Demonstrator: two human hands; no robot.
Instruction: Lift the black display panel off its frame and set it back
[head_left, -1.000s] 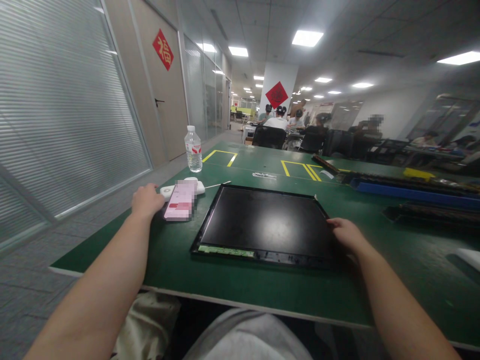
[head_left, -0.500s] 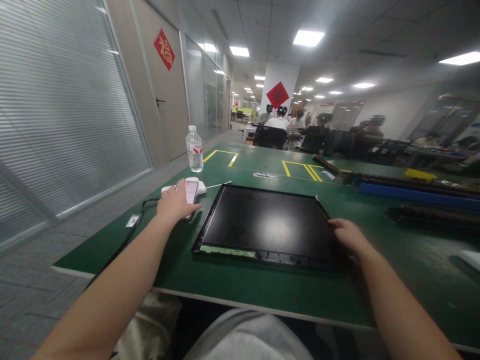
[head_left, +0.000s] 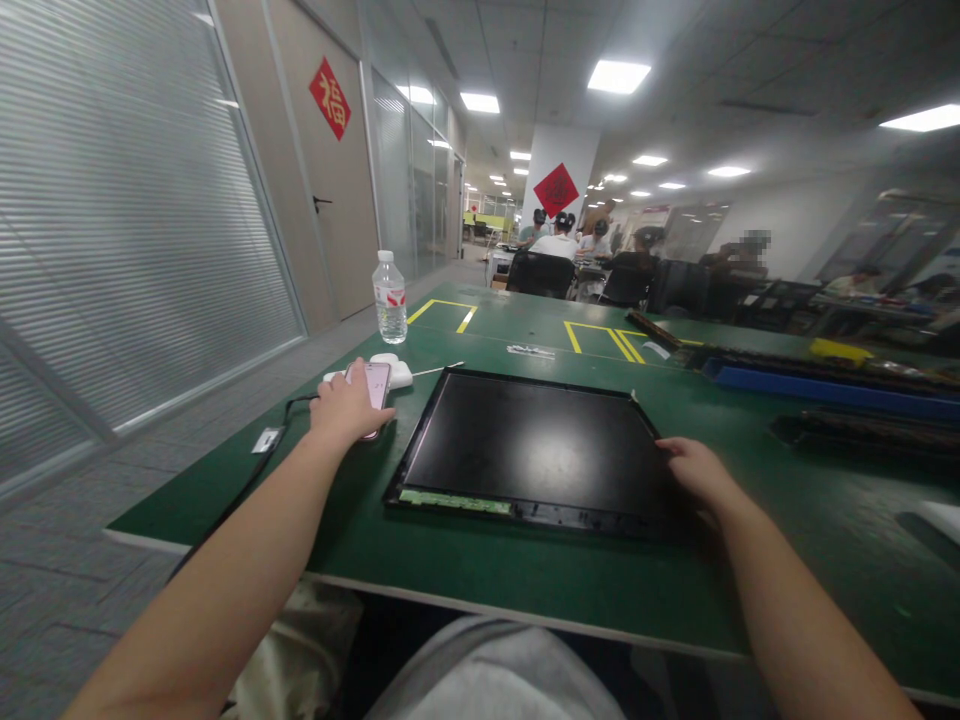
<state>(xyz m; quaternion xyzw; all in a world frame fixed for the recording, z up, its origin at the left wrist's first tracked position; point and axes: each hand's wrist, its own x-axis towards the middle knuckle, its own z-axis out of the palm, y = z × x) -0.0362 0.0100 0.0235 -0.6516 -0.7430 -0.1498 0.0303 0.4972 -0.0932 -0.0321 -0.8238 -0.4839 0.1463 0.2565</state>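
Observation:
My left hand (head_left: 343,408) lies over a smartphone (head_left: 377,380) with a lit pale screen, fingers at its left side and thumb stretched out near its lower right. Part of the phone is hidden beneath the hand. A white object (head_left: 397,368) sits just behind the phone, too covered to name. In front of me a black display panel (head_left: 540,440) lies flat, with a green strip (head_left: 454,502) along its near edge. My right hand (head_left: 696,472) is closed on the panel's right edge; its lower fingers are hidden.
A water bottle (head_left: 391,298) stands upright at the back left of the green table (head_left: 570,590). A black cable (head_left: 259,470) runs over the left edge. Dark bars and a blue strip (head_left: 832,388) lie at the right. Several people sit at farther tables.
My left hand has shifted slightly left, and the phone has moved with it. The right hand and the display panel look unchanged.

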